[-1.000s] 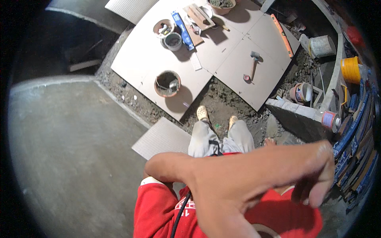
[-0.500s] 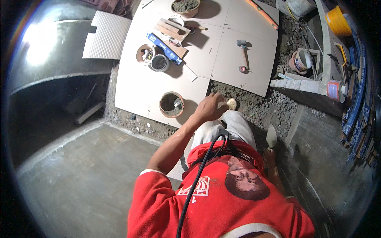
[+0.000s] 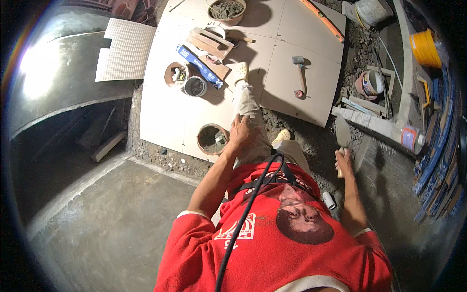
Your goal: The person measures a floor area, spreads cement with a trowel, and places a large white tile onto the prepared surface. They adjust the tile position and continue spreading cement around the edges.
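Note:
My left hand [image 3: 243,130] lies on my trouser leg near the knee, fingers stretched out and holding nothing. Just left of it, a round tub [image 3: 200,140] with grey mortar and a small tool inside stands on the pale tiles [image 3: 165,114]. Out to the right, my right hand [image 3: 344,163] is closed round the handle of a trowel [image 3: 343,132], its blade pointing away from me over the gravelly ground. One foot in a yellow clog [image 3: 240,72] is on the tiles; the other clog [image 3: 282,136] is at the soil strip.
A hammer [image 3: 301,77], a tape measure [image 3: 298,94] and an orange spirit level [image 3: 323,20] lie on the tiles. Farther left are a blue box [image 3: 198,65], a dark bucket [image 3: 195,86] and a mortar basin [image 3: 226,21]. Flattened blue cartons [image 3: 434,131] lean at the right.
My left foot has stepped forward onto the tiles. My left hand has come to the leg, and my right hand has swung outward and forward with the trowel.

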The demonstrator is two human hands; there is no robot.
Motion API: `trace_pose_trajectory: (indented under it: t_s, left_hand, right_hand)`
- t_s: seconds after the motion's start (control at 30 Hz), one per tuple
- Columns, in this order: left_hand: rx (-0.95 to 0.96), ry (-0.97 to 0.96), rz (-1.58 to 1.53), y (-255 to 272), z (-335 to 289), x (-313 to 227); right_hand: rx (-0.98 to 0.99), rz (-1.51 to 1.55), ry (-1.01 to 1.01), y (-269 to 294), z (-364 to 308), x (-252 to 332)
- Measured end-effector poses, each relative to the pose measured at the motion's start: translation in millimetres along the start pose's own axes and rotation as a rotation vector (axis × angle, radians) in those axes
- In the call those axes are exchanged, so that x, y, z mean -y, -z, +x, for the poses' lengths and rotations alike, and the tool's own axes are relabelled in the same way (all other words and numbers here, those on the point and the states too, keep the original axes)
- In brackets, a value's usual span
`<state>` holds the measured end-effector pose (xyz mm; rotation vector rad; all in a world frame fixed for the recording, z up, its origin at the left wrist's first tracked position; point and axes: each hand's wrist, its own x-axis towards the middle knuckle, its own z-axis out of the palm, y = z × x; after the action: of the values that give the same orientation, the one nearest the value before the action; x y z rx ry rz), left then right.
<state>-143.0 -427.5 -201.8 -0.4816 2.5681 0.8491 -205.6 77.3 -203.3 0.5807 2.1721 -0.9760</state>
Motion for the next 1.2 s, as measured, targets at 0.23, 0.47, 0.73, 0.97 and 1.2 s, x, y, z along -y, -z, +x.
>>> trace_pose_trajectory:
  t_s: [0.23, 0.47, 0.73, 0.97, 1.2]
  left_hand:
    - [0.279, 0.307, 0.070, 47.6, 151.0, 34.7]
    - [0.310, 0.403, 0.056, 105.5, 300.6, 45.8]
    - [0.372, 0.528, -0.018, 147.3, 357.1, 59.1]
    - [0.458, 0.587, -0.088, 157.4, 383.0, 64.9]
    - [0.496, 0.607, -0.022, 162.6, 393.6, 61.3]
  right_hand:
    - [-0.695, -0.542, 1.087, -62.6, 138.8, 280.6]
    - [0.259, 0.241, 0.344, -236.3, 317.8, 548.1]
    - [0.277, 0.283, 0.649, -492.8, 522.9, 729.9]
    - [0.685, 0.304, 0.383, -574.4, 562.4, 789.9]
    - [0.309, 0.379, 0.246, -520.3, 564.3, 770.9]
